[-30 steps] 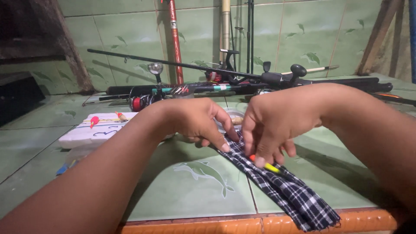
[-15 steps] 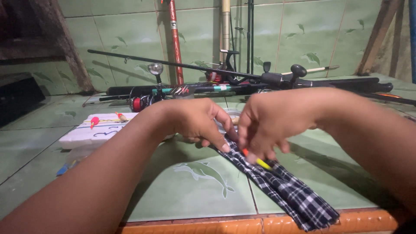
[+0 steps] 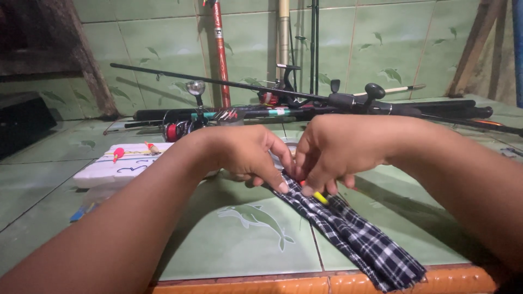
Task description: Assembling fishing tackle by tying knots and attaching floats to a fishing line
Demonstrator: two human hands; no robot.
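hands meet at the upper end of a plaid cloth sleeve (image 3: 348, 231) lying on the green tiled floor (image 3: 239, 245). left hand (image 3: 245, 155) presses its fingertips on the cloth; right hand (image 3: 335, 152) pinches a small yellow-red float (image 3: 318, 196) at the sleeve's mouth, looks partly inserted. white foam block (image 3: 117, 166) at left carries two red floats; any markings too small to tell.
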